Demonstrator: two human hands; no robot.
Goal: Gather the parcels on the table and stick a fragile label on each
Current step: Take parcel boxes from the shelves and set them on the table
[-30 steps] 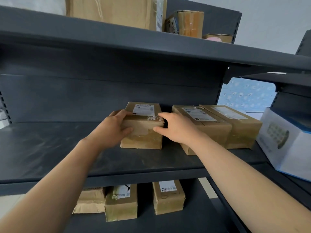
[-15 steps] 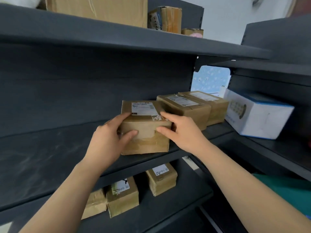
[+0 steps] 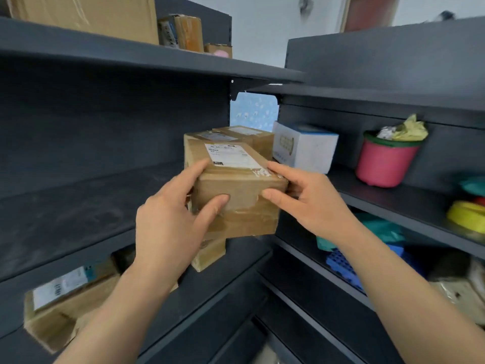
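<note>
The small brown cardboard parcel with a white shipping label (image 3: 237,191) has come off the dark grey metal shelf (image 3: 78,206) and now hangs in front of its edge, clamped between the left hand (image 3: 173,224) and right hand (image 3: 309,203). Earlier it rested on that shelf beside two similar brown parcels (image 3: 236,136), which remain behind; carrying to the table likely follows.

No text legible. White shipping label (image 3: 231,155) on held parcel (image 3: 237,203) blurred; label (image 3: 59,285) on lower-shelf box (image 3: 63,308) likewise unreadable.
</note>
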